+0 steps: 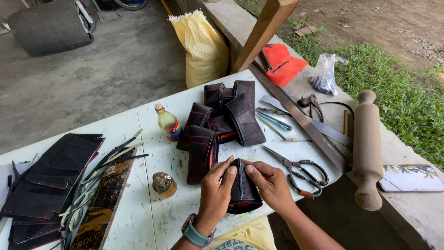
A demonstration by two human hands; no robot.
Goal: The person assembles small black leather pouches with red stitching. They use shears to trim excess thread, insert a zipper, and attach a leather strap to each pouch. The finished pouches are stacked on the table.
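Black folded pouch sits pinched between left hand and right hand, thumbs pressed on top, at the white worktop's near edge, just left of the scissors.

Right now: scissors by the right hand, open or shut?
Open. The scissors lie flat on the white table, blades parted in a narrow V.

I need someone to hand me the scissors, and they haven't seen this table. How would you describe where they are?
On the white table, look toward its right edge, just right of the right hand holding a black pouch. The scissors lie flat there, blades pointing up-left. Unlike the slimmer tools farther back, they have big dark looped handles.
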